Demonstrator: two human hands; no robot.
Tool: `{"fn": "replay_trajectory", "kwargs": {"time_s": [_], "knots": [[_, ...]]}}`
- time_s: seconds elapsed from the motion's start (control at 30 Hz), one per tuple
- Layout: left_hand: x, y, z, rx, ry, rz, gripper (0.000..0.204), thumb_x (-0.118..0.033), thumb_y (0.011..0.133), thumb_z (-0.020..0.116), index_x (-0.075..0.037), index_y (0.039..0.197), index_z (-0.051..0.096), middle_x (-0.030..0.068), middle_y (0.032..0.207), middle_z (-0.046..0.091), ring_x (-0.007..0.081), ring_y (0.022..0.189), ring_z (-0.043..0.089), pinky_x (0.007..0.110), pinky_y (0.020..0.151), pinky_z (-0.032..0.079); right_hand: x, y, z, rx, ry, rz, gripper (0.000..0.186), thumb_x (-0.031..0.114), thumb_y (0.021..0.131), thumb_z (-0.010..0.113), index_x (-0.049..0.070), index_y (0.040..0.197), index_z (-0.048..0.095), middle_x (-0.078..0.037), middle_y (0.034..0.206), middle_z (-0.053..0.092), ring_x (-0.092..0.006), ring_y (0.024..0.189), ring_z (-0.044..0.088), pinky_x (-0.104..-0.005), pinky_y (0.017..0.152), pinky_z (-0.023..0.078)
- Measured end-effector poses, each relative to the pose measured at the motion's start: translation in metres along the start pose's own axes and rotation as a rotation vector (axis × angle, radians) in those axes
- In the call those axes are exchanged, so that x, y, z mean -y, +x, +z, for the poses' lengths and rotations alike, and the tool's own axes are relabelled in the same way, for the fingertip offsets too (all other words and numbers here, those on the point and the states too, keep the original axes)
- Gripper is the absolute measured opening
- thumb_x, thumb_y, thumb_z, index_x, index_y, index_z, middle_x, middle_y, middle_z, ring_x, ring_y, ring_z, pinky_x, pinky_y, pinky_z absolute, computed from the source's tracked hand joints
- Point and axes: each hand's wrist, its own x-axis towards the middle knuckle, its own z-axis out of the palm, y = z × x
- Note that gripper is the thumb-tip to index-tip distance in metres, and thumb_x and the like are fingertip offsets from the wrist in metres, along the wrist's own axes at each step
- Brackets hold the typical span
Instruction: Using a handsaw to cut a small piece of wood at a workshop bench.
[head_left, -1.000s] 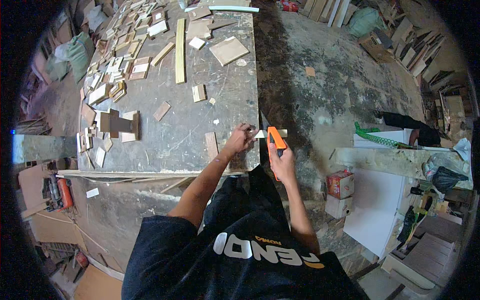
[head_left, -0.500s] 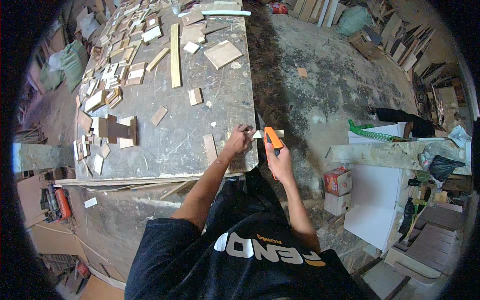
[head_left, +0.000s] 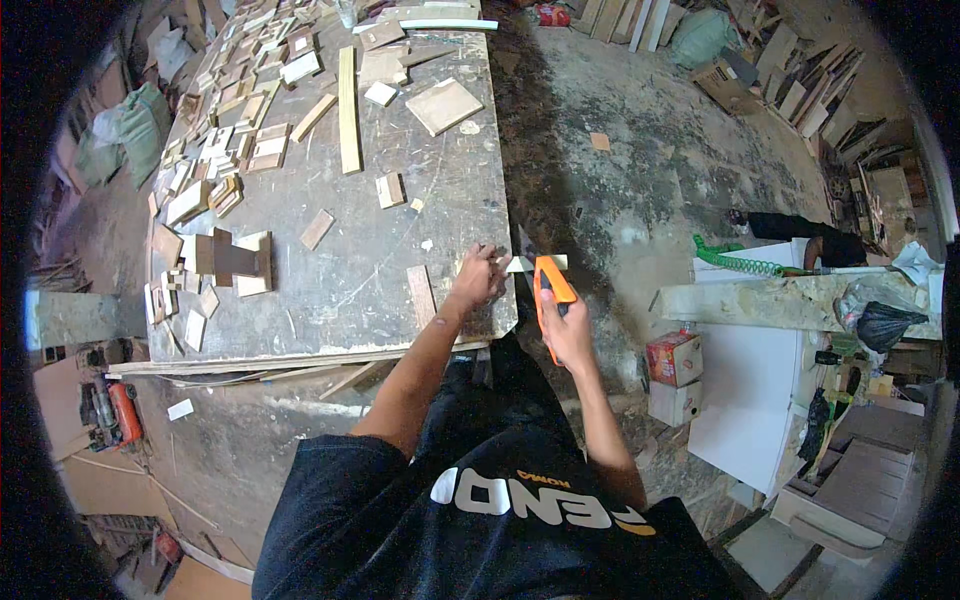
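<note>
My left hand [head_left: 478, 272] is closed on a short pale wooden strip [head_left: 515, 264], holding it against the worktable's right edge so that part juts past it. My right hand [head_left: 568, 332] grips the handle of an orange-and-black handsaw [head_left: 555, 280], whose blade crosses the strip just beyond the edge. A reddish-brown offcut [head_left: 420, 296] lies left of my left hand. Further back are a small block [head_left: 389, 190] and a long pale batten [head_left: 349, 110].
The worktable [head_left: 340, 275] carries several wood pieces and a small wooden assembly [head_left: 228, 257]. At right are stacked boxes [head_left: 674, 380], a white panel [head_left: 745, 410], a green coiled hose [head_left: 740, 265] and a person in dark clothing [head_left: 810, 232]. Boards [head_left: 630, 25] lean at the back.
The saw and my right hand have shifted slightly toward me over the last half second. My left hand stays at the table edge with the strip. The view has shifted slightly.
</note>
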Motion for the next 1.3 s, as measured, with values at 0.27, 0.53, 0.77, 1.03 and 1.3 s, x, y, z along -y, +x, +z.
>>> {"fn": "replay_trajectory", "kwargs": {"time_s": [0.27,0.53,0.77,1.03,1.3], "knots": [[0.024,-0.016,0.016,-0.039,-0.412,-0.135,0.05,-0.025,0.084,0.068,-0.013,0.132,0.063,0.0154,0.122,0.061,0.0377,0.106,0.053,0.047,0.091,0.045,0.021,-0.011,0.009,0.081,-0.019,0.148,0.047,0.039,0.098,0.064,0.0,0.124,0.062,-0.016,0.106,0.071,-0.0283,0.1,0.067,-0.0408,0.091,0.049],[0.005,-0.014,0.001,0.003,0.023,0.042,0.046,-0.021,0.086,0.067,-0.014,0.132,0.064,0.0151,0.124,0.058,0.038,0.108,0.051,0.046,0.094,0.045,0.005,-0.012,0.007,0.024,0.08,-0.027,0.041,0.041,0.098,0.064,0.003,0.116,0.063,-0.001,0.075,0.057,-0.0099,0.06,0.056,-0.0302,0.056,0.046],[-0.006,-0.01,-0.007,0.028,0.026,-0.105,0.047,-0.02,0.083,0.069,-0.014,0.129,0.065,0.0149,0.122,0.059,0.0376,0.108,0.051,0.047,0.092,0.046,0.003,-0.012,0.009,0.011,0.179,0.007,0.038,0.037,0.1,0.064,0.003,0.118,0.061,0.005,0.067,0.05,-0.0057,0.049,0.045,-0.0274,0.045,0.036],[-0.016,-0.002,-0.012,0.012,0.033,-0.019,0.044,-0.023,0.085,0.069,-0.012,0.127,0.066,0.0117,0.123,0.061,0.0362,0.106,0.051,0.047,0.091,0.046,-0.019,0.004,0.014,-0.057,0.021,-0.068,0.038,0.032,0.098,0.066,0.0,0.117,0.063,-0.008,0.097,0.068,-0.0167,0.087,0.06,-0.0355,0.081,0.049],[-0.019,-0.002,-0.008,-0.005,0.103,0.038,0.041,-0.025,0.087,0.067,-0.01,0.126,0.067,0.012,0.126,0.061,0.0348,0.108,0.052,0.045,0.095,0.044,-0.014,0.005,0.008,-0.05,0.119,-0.041,0.036,0.036,0.1,0.064,0.002,0.109,0.063,0.001,0.067,0.054,-0.0088,0.053,0.049,-0.0311,0.05,0.04]]}}
